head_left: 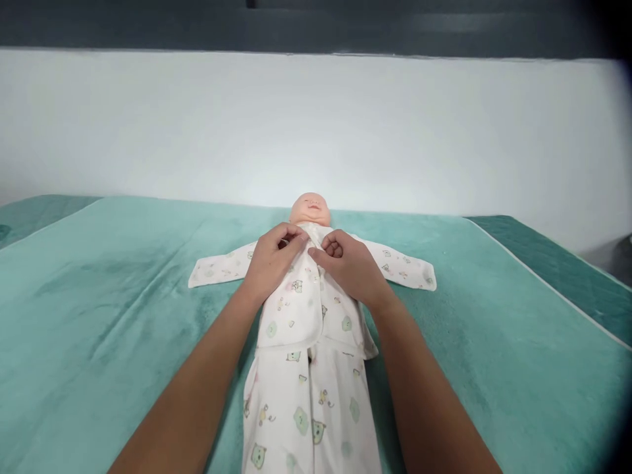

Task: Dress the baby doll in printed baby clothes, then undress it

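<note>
A baby doll [309, 209] lies on its back, head away from me, dressed in a white baby jacket [296, 309] and matching trousers [336, 408] printed with small green animals. Its sleeves stretch out to both sides. Near the collar, my left hand [279, 253] pinches the jacket's front edge between thumb and fingers. Just across from it, my right hand [348, 260] has its fingers curled, thumb and fingertip closed on the other part of the jacket front. What exactly lies under the fingertips is too small to make out. Below the hands the front panels overlap.
A turquoise plush blanket [123, 316] spreads under the doll, with a few creases on the left. Darker green quilted bedding [557, 257] shows at the right and left edges. Behind stands a white wall [316, 125] with a dark band above.
</note>
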### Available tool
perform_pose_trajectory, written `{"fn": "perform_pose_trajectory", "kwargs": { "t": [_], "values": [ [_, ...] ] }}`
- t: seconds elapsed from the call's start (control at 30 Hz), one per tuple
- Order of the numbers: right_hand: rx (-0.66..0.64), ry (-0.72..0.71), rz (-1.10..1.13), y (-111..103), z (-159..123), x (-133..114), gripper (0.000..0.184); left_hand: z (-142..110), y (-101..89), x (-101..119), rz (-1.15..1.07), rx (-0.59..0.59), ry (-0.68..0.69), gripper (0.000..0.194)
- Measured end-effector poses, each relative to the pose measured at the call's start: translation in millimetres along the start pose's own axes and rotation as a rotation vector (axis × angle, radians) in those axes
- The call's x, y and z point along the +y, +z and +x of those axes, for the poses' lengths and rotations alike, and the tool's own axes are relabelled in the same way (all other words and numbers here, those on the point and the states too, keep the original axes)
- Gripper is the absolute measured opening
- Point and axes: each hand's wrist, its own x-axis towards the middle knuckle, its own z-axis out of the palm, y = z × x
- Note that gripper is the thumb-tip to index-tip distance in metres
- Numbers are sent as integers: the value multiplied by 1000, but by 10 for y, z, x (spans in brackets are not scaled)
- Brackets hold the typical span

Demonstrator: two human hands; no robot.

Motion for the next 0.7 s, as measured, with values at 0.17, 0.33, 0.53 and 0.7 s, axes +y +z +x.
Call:
{"fn": "perform_pose_trajectory", "kwargs": {
  "t": [0.17,0.33,0.53,0.7],
  "values": [
    [-45,21,90,-40,46,-6,18,-27,-52,-11,67,-98,49,19],
    [-54,17,248,-41,59,53,14,5,-84,-51,77,-131,60,17],
    [-37,7,323,-35,81,122,19,4,-64,-95,54,-108,45,16],
    [2,3,342,8,80,118,19,5,-55,-102,35,-99,90,18]
  ]
}}
